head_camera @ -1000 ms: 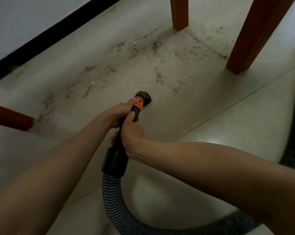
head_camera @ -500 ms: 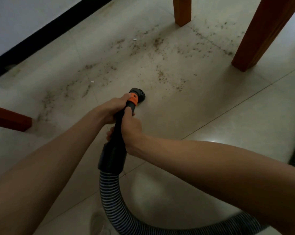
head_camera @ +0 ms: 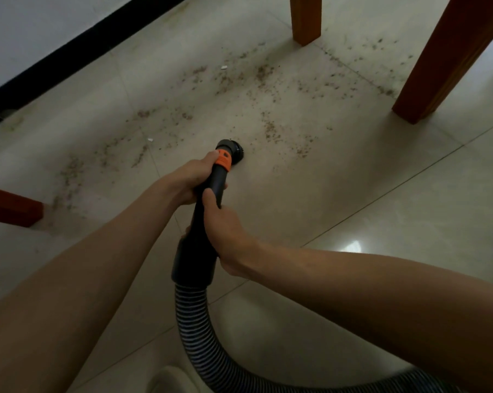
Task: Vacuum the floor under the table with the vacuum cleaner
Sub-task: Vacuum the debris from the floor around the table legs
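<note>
- Head view: the left hand point(head_camera: 187, 178) is wrapped round the black plastic vacuum wand point(head_camera: 211, 194) just below its orange collar point(head_camera: 222, 161); its fingers lie under the tube and are hidden
- The right hand point(head_camera: 225, 231) grasps the same wand lower down, thumb along the top, above the wide black cuff point(head_camera: 193, 262); its fingertips are mostly out of sight behind the tube
- The round black nozzle head point(head_camera: 229, 148) is seen end-on against the pale tiled floor point(head_camera: 381, 194); I cannot tell whether it touches the tiles
- The ribbed grey-black hose point(head_camera: 200, 336) curves down and right, then runs behind the right forearm and is cut off at the bottom edge
- Brown crumbs and grit point(head_camera: 271, 131) lie scattered beyond the nozzle, with two small white scraps point(head_camera: 149, 140) among them
- Three reddish-brown wooden table legs point(head_camera: 444, 61) are cut off by the frame edges, and the tabletop is out of view
- A pale blurred shape point(head_camera: 171, 378) at the bottom edge is too indistinct to name
- Compared with half a second ago, the nozzle sits closer to the crumb patch on its right, and both grips are unchanged
</note>
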